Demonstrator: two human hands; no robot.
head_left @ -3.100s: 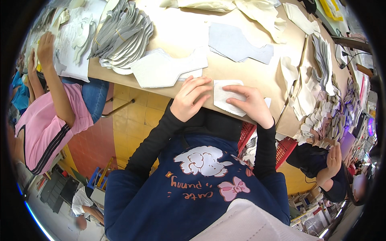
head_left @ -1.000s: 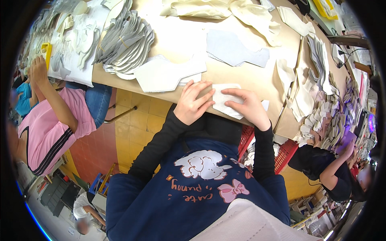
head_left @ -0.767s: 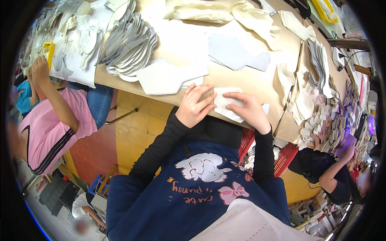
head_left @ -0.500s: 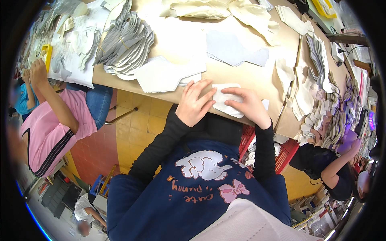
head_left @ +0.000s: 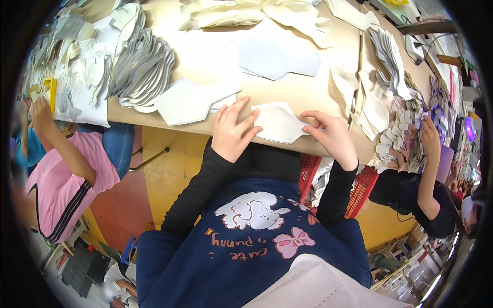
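Note:
A white, cut piece of sheet material point(head_left: 277, 123), fabric or leather, lies at the table's front edge before me. My left hand point(head_left: 233, 131) rests at its left side, fingers spread, with the thumb and fingertips touching its edge. On the other side, the thumb and fingers of my right hand point(head_left: 333, 134) pinch the narrow right tip of the piece. Left of my left hand lies a stack of larger white cut pieces point(head_left: 179, 102). Farther back is a stack of pale grey-blue pieces point(head_left: 280, 59).
Bundled grey pieces point(head_left: 144, 72) sit at the back left, cream pieces point(head_left: 226, 14) along the far side. More cut pieces point(head_left: 375, 108) crowd the right. Red baskets point(head_left: 362, 191) stand below the table. Co-workers sit at the left point(head_left: 72, 169) and right point(head_left: 421, 205).
My right hand has moved right, from over the white piece to its right tip, uncovering more of it. My left hand stays at the left edge. The view has shifted slightly.

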